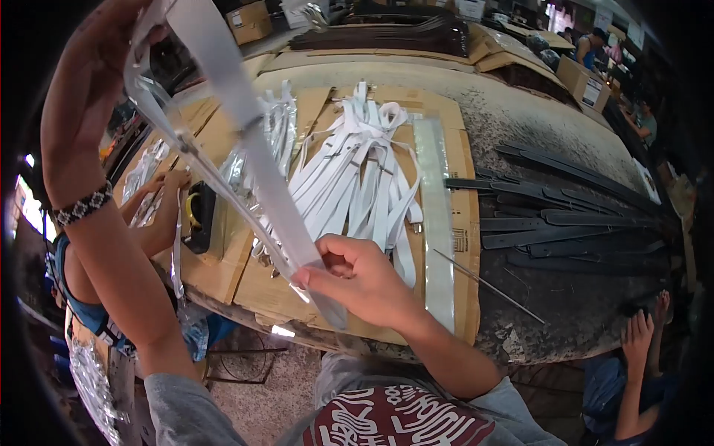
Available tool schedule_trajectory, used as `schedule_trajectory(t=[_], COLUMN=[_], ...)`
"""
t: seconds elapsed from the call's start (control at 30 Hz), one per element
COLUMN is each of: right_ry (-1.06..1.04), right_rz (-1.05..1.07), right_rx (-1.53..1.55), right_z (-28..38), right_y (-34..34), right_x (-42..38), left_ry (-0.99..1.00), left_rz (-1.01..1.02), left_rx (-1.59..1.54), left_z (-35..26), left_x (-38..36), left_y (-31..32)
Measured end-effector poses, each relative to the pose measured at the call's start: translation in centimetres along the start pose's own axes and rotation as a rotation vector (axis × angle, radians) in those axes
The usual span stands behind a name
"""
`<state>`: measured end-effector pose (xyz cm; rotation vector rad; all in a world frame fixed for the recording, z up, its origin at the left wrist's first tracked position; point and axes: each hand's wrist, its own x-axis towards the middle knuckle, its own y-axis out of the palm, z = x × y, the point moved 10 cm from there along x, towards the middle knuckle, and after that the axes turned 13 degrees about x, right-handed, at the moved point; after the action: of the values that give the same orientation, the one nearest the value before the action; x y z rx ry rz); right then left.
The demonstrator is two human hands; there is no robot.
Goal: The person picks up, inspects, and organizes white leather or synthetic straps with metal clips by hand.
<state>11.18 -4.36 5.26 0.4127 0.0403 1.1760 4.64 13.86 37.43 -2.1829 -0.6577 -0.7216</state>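
Note:
My left hand [111, 30] is raised at the upper left, partly cut off by the frame edge, its fingers closed at the top of a long clear plastic sleeve [178, 137]. A white belt [260, 156] runs down beside the sleeve from the top of the view. Near its lower end, my right hand [357, 282] pinches the belt between thumb and fingers, with the sleeve's lower part at the thumb. Behind them, a bundle of white belts [357, 163], gathered at its far end, lies on flattened cardboard [465, 297].
Black belts [573, 215] and a thin metal rod [494, 288] lie at the right. A clear strip [435, 223] crosses the cardboard. At left, a person's hands [167, 182] work near a black tape dispenser [199, 219]. Another person's hand [637, 334] rests at the right edge.

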Motion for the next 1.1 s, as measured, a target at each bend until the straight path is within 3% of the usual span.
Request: schedule_trajectory(t=[0.07, 0.1, 0.33, 0.47, 0.6, 0.63, 0.73, 0.83, 0.97, 1.1], right_ry=[-0.090, -0.123, -0.197, -0.448, -0.523, -0.503, -0.208, -0.151, -0.359, -0.194], right_rz=[0.037, 0.044, 0.188, 0.254, 0.365, 0.385, 0.540, 0.568, 0.525, 0.605], right_rx=[-0.021, -0.017, 0.038, 0.124, 0.209, 0.254, 0.007, 0.294, 0.253, 0.304], right_z=[2.1, 3.8, 7.2, 10.4, 13.0, 12.6, 5.9, 5.1, 10.8, 9.9], right_y=[1.4, 2.2, 8.4, 13.1, 17.6, 18.3, 20.3, 21.6, 22.9, 24.7], right_x=[0.6, 1.0, 5.2, 6.4, 6.3, 6.4, 6.5, 6.3, 6.3, 7.2], left_ry=[0.076, 0.098, 0.152, 0.152, 0.153, 0.150, 0.157, 0.167, 0.176, 0.171], left_rz=[0.234, 0.240, 0.034, -0.041, -0.096, -0.112, -0.165, -0.204, -0.231, -0.181], left_rx=[-0.193, -0.169, 0.153, 0.281, 0.390, 0.418, 0.497, 0.581, 0.698, 0.618], left_z=[-5.5, -6.4, -8.3, -9.5, -10.6, -10.9, -12.3, -13.3, -14.1, -14.5], left_x=[-0.2, -0.1, -2.1, -3.8, -5.3, -5.9, -7.7, -9.2, -9.8, -10.4], left_y=[2.7, 2.7, -3.8, -7.3, -10.7, -11.5, -14.4, -16.6, -19.3, -19.6])
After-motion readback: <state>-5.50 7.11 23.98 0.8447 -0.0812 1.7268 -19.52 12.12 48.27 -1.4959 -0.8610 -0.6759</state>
